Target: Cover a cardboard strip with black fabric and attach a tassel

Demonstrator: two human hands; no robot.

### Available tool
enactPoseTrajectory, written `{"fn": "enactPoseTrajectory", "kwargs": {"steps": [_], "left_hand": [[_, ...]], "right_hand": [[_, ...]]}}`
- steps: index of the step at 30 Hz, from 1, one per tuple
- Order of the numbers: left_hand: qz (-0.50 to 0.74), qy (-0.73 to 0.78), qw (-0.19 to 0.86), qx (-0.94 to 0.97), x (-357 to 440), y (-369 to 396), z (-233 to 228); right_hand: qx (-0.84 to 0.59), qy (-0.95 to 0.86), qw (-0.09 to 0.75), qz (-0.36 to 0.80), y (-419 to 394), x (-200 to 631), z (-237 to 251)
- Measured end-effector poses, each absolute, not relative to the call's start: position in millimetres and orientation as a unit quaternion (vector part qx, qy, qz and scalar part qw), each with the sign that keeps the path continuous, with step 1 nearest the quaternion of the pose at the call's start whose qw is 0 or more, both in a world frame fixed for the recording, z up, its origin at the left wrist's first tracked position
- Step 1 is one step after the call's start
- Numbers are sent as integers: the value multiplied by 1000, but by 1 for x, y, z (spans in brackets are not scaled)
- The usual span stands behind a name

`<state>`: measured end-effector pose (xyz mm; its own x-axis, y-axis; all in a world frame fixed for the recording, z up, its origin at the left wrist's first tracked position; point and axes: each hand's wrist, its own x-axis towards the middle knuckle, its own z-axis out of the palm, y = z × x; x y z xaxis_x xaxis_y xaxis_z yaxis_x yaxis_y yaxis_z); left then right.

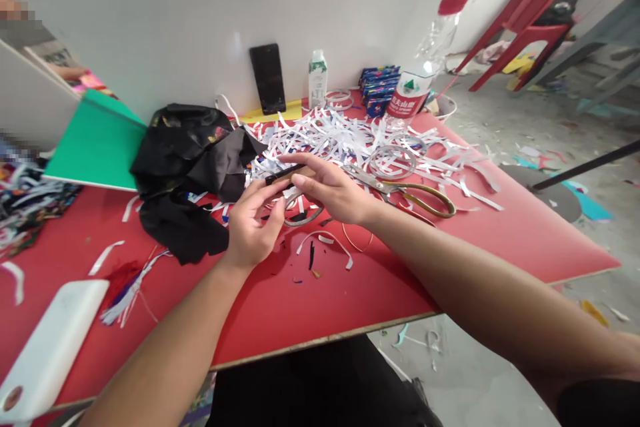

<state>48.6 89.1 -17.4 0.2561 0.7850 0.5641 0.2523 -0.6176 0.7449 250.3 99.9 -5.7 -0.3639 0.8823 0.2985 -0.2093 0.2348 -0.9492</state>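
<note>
Holding a thin black strip [283, 175] between both hands over the red desk [310, 293]. Left hand [253, 227] pinches the strip's near-left end with thumb and fingertips. Right hand [327, 188] has fingers pressed together along the strip's far side, grip closed on it. Beneath the hands, a grey wire ring [304, 215] lies on the desk. Gold-handled scissors [405, 190] sit just right of the right hand. Pile of white paper shreds [350, 137] lies beyond, crumpled black cloth [193, 167] to the left, clear plastic bottle with red cap [425, 67] at far right.
</note>
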Motion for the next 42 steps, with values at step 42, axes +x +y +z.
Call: {"fn": "enactPoseTrajectory", "kwargs": {"steps": [42], "left_hand": [[575,445,233,646,39,98,-23]], "right_hand": [[-418,-686,434,407,89,257,0]]}}
